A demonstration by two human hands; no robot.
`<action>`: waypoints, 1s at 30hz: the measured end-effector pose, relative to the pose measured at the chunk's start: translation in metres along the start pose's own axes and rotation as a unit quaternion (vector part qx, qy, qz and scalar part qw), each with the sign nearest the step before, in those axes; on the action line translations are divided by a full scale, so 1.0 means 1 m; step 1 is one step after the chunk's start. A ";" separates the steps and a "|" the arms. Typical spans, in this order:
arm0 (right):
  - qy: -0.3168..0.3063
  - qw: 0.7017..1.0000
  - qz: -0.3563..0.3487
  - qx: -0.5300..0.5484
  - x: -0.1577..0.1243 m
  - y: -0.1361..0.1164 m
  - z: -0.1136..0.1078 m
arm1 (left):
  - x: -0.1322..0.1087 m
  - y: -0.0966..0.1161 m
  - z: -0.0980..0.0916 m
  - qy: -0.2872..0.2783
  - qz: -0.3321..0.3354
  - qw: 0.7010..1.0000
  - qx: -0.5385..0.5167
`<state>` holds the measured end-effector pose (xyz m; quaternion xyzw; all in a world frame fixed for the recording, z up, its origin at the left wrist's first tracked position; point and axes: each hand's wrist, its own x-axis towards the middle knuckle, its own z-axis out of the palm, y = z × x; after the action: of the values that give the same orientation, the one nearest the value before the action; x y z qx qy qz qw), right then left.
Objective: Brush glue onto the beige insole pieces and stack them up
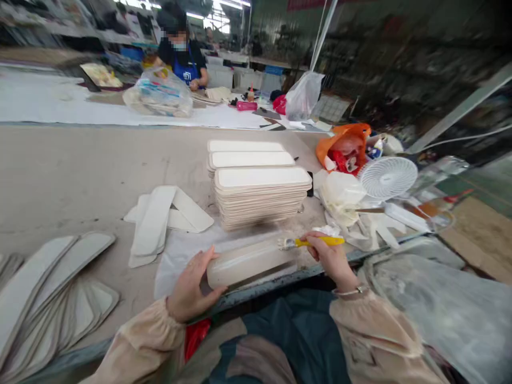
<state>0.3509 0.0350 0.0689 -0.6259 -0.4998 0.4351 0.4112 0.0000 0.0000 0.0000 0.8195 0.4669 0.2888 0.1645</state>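
A long pale insole-shaped piece (250, 262) lies across the near edge of the worktable on a white sheet (188, 250). My left hand (192, 285) presses on its left end, fingers curled over it. My right hand (330, 256) pinches a brush with a yellow handle (316, 242); its bristles touch the right end of the piece. Just beyond stand three stacks of the same pale pieces (260, 186).
Loose pale pieces (164, 218) lie left of the stacks, and grey-edged ones (48, 288) fan out at far left. A small white fan (387, 177), an orange bag (344, 146) and crumpled plastic sit at right. Another person (182, 50) works at the far table.
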 end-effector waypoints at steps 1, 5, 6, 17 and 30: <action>0.016 1.000 -0.008 -0.020 0.002 0.000 -0.005 | -0.001 0.001 0.000 0.000 -0.001 1.000 0.003; 0.048 0.997 -0.033 -0.046 -0.002 -0.005 -0.011 | -0.002 0.003 0.000 0.004 0.000 1.000 0.004; 0.045 0.998 -0.037 -0.036 -0.006 -0.007 -0.008 | -0.002 0.003 -0.001 0.005 0.002 1.000 0.002; -0.213 0.969 0.006 0.127 -0.051 -0.023 0.115 | 0.001 0.011 -0.005 0.005 0.011 1.000 -0.018; -0.109 0.993 0.042 0.034 -0.020 -0.013 0.038 | 0.003 0.009 -0.005 0.007 0.027 0.999 -0.018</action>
<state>0.3087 0.0205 0.0737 -0.5807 -0.5002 0.5344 0.3564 0.0040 -0.0022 0.0097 0.8268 0.4404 0.3070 0.1682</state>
